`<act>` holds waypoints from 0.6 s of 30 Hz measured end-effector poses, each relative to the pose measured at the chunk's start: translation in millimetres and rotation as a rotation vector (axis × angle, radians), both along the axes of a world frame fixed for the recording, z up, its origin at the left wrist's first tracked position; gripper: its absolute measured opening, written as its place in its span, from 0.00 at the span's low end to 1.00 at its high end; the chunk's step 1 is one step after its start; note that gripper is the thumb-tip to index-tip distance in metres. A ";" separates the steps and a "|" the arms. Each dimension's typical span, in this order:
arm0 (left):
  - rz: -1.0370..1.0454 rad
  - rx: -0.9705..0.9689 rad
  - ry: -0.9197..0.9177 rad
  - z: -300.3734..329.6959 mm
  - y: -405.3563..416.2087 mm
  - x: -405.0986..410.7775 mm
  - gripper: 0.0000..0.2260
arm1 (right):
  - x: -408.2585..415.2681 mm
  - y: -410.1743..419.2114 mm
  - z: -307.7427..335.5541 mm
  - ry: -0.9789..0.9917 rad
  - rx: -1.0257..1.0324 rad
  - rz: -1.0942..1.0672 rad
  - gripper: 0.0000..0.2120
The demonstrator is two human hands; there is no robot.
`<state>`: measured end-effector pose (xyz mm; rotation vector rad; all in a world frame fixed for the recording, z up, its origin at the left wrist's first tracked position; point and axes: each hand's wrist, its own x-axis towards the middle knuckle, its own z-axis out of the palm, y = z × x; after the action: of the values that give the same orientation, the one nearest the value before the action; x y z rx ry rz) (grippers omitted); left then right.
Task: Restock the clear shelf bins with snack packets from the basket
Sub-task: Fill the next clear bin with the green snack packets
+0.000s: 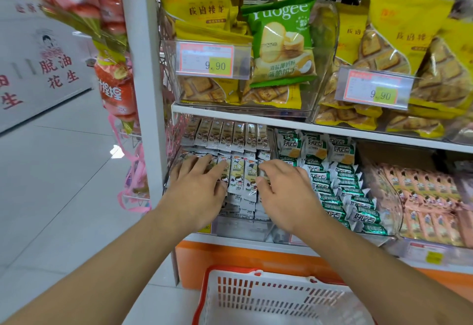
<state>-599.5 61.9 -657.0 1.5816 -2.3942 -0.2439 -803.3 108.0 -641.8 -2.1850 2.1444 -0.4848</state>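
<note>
The bin (243, 224) I'm filling is a clear plastic tray on the lower shelf, at twelve o'clock from me; its front wall is see-through, with a label strip along the bottom edge; the snack packets (239, 176) inside are slim white sachets with cartoon figures, standing upright in tight rows front to back, filling the bin; the basket (256, 296) sits at six o'clock, below the shelf, white slotted plastic with a red rim; what it holds I cannot tell.
</note>
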 end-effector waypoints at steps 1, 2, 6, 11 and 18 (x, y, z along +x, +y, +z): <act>0.002 0.005 0.000 -1.0 0.5 0.4 0.24 | 0.4 0.8 0.7 -0.002 0.014 0.004 0.20; 0.002 0.010 -0.005 -2.0 0.8 0.6 0.24 | 1.1 1.3 1.3 0.001 0.028 0.013 0.21; 0.007 0.024 -0.008 -1.9 0.4 0.8 0.24 | 3.5 2.5 6.0 -0.063 0.056 -0.003 0.21; 0.019 0.029 0.008 -1.0 -0.6 -1.7 0.24 | -7.9 -28.7 10.7 -0.350 0.076 -0.146 0.25; 0.018 0.025 0.013 -1.1 -3.2 -1.9 0.24 | -16.3 -63.6 10.7 -0.524 0.243 -0.245 0.36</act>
<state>-601.4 58.7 -658.1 1.6063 -2.3751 -0.2806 -819.6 44.4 -631.1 -1.4716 2.0443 -0.6761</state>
